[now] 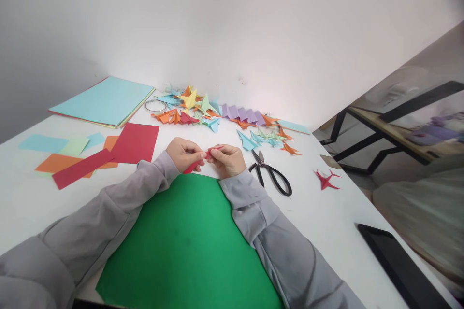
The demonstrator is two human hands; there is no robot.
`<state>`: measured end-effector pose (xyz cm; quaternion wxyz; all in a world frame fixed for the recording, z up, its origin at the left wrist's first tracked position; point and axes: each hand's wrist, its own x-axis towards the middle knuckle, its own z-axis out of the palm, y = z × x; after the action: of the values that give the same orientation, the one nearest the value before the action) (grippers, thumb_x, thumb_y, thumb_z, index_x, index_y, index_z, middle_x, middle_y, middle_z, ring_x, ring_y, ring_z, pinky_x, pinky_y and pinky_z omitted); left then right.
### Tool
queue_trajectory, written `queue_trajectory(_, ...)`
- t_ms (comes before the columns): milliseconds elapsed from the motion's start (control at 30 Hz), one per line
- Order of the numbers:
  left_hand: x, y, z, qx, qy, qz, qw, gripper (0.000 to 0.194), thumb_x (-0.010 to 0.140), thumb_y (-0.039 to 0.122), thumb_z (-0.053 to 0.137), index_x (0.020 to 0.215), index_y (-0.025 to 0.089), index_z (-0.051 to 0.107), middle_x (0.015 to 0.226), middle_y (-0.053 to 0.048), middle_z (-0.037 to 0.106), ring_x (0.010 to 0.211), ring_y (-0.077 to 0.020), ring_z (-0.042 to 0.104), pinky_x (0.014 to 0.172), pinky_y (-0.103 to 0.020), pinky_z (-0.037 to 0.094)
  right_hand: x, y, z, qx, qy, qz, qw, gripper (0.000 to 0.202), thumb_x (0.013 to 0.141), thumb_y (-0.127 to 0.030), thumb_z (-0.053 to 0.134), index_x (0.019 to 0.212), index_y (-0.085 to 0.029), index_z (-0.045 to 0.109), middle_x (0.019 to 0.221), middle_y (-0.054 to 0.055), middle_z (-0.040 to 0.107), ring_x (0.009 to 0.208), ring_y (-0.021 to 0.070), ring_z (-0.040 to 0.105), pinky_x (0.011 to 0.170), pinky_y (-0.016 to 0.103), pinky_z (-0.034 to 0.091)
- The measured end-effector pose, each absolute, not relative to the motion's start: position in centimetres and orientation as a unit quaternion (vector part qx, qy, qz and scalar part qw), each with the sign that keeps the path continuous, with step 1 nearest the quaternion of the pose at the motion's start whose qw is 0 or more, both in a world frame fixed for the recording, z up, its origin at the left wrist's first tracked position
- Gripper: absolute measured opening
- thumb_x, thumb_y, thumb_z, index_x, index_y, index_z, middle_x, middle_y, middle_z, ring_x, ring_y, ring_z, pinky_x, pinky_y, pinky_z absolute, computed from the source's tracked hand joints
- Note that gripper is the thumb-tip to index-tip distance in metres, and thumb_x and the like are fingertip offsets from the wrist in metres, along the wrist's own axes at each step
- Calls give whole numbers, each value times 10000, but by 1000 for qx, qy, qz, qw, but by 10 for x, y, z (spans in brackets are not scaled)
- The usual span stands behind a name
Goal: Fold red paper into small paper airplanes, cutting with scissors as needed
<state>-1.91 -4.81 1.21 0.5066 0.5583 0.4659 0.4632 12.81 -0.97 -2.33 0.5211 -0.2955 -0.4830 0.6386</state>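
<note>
Between my two hands is a small piece of folded red paper point(190, 168), pinched at its narrow upper end. My left hand point(184, 153) is closed on it from the left, and part of the red paper hangs below those fingers. From the right, the thumb and fingers of my right hand point(227, 158) pinch the same piece near a pointed tip. The fingers hide much of the fold. Both hands are just above the far edge of a large green sheet point(188, 241). Black-handled scissors point(270, 170) lie partly open to the right of my right hand.
Red sheets point(136, 142) and other coloured paper pieces lie at left, before a paper stack point(105, 101). Several folded paper figures point(190, 100) and a roll of tape point(155, 105) line the back. A red folded figure point(327, 181) and a black tablet-like device point(398, 263) are at right.
</note>
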Motion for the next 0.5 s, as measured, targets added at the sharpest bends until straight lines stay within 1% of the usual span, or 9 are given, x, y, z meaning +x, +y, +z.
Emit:
queue_trajectory(200, -20, -47, 11, 561, 465, 460, 507, 204, 532, 267, 734, 578, 95, 633, 472, -24, 612, 385, -132, 576, 369, -215, 462, 129, -8, -26, -289, -496, 636, 516, 188, 505, -323, 787, 525, -181, 665, 481, -11, 616, 430, 94, 518, 490, 262, 450)
queue_trajectory(500, -19, -48, 10, 563, 464, 463, 503, 179, 546, 240, 725, 586, 92, 632, 477, -23, 614, 391, -132, 580, 363, -209, 456, 129, -9, -24, -290, -486, 645, 514, 186, 511, -324, 784, 535, -178, 670, 480, -6, 621, 433, 93, 524, 456, 243, 425)
